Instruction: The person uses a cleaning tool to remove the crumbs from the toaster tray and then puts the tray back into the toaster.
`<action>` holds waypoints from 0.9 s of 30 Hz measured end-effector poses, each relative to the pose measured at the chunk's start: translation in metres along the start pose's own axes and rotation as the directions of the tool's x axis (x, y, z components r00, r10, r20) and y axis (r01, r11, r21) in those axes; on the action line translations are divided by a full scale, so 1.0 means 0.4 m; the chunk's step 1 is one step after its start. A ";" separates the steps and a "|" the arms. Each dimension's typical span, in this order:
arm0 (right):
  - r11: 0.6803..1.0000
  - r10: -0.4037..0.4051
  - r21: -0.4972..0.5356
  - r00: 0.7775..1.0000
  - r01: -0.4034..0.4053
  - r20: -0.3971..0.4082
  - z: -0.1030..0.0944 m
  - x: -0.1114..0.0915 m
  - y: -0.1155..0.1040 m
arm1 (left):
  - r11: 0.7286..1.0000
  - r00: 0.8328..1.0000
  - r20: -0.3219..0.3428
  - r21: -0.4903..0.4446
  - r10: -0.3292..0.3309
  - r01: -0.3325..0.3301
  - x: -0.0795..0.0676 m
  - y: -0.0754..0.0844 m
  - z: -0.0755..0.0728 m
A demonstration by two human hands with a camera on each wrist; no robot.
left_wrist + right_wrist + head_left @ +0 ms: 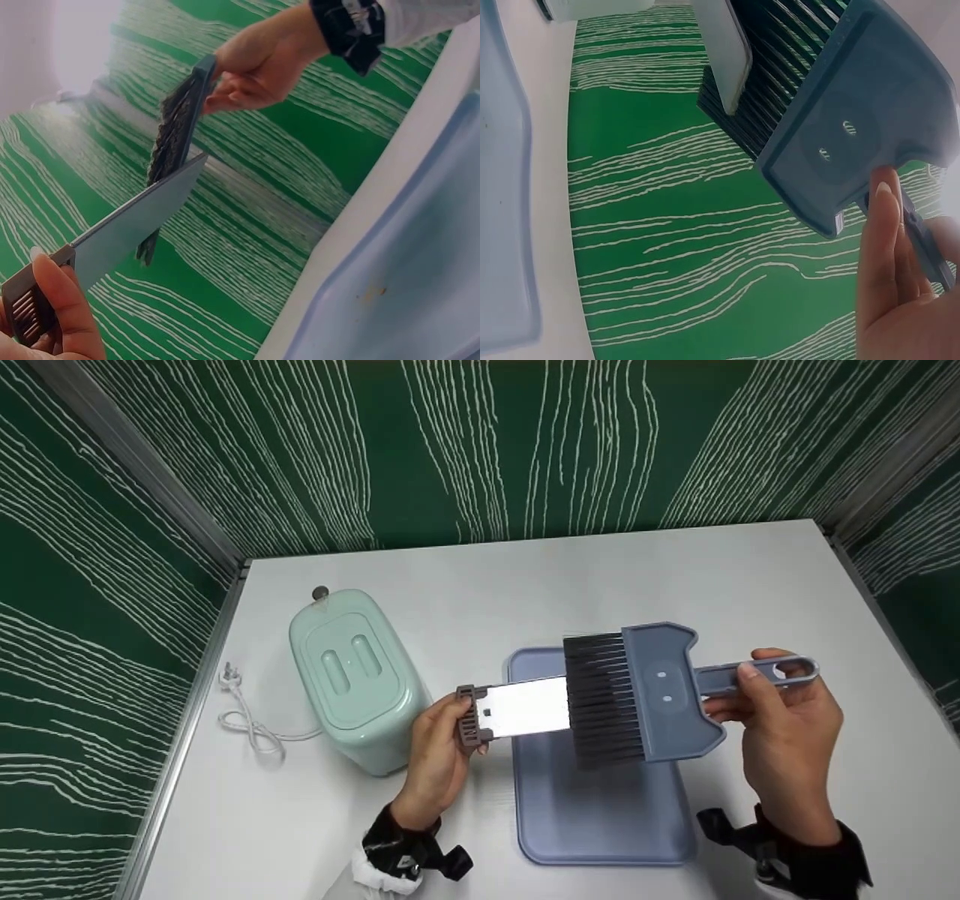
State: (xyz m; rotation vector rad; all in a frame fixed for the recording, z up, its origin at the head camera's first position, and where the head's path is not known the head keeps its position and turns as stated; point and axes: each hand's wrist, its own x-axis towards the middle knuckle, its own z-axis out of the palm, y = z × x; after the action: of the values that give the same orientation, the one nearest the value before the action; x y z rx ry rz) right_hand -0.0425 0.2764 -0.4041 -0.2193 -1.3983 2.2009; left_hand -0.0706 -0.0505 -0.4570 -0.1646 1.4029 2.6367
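Observation:
My left hand (437, 757) pinches the brown slotted end of a flat, shiny crumb tray (525, 709), thumb on top. By its handle, my right hand (793, 727) grips a wide blue-grey brush (667, 697). The brush's dark bristles (772, 82) meet the far end of the crumb tray and hide it in the head view. Both are held up over a shallow blue tray (600, 825) on the table. A few small brown crumbs (371, 292) lie in that blue tray, as the left wrist view shows.
Left of my hands stands a mint-green toaster (360, 682) with a lid on top. Its white cord (259, 731) and plug (229, 676) lie on the white table (480, 600). Green walls (517, 450) with white streaks enclose the table's back and sides.

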 end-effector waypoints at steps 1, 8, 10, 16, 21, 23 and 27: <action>1.000 -0.006 0.001 1.000 0.006 -0.005 -0.003 0.002 -0.001 | 1.000 1.000 0.001 -0.003 0.000 0.000 0.001 -0.001 0.000; 0.998 -0.057 -0.016 0.998 0.056 -0.019 -0.019 0.013 -0.011 | 1.000 1.000 0.000 0.000 0.001 -0.001 -0.001 0.002 0.001; 0.998 -0.058 -0.025 0.998 0.057 -0.033 -0.021 0.015 -0.013 | 1.000 1.000 -0.002 -0.006 0.002 -0.002 -0.002 0.003 0.002; 0.998 -0.066 0.017 0.997 0.067 -0.048 -0.030 0.023 -0.020 | 1.000 1.000 -0.002 -0.009 0.003 -0.003 -0.003 0.003 0.002; 0.995 -0.084 0.043 0.995 0.086 -0.051 -0.038 0.027 -0.025 | 1.000 1.000 -0.001 -0.009 0.008 -0.008 -0.003 0.003 0.002; 0.995 -0.092 0.033 0.994 0.094 -0.060 -0.039 0.029 -0.027 | 1.000 1.000 -0.003 -0.007 0.008 -0.008 -0.003 0.003 0.002; 0.994 -0.109 0.016 0.991 0.111 -0.078 -0.041 0.032 -0.030 | 1.000 1.000 -0.007 -0.003 0.002 -0.002 -0.003 0.004 0.003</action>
State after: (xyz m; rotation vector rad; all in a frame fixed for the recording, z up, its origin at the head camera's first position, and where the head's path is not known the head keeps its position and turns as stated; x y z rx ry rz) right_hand -0.0429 0.2998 -0.3993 -0.2124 -1.3148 2.0935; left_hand -0.0696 -0.0506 -0.4546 -0.1729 1.4019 2.6431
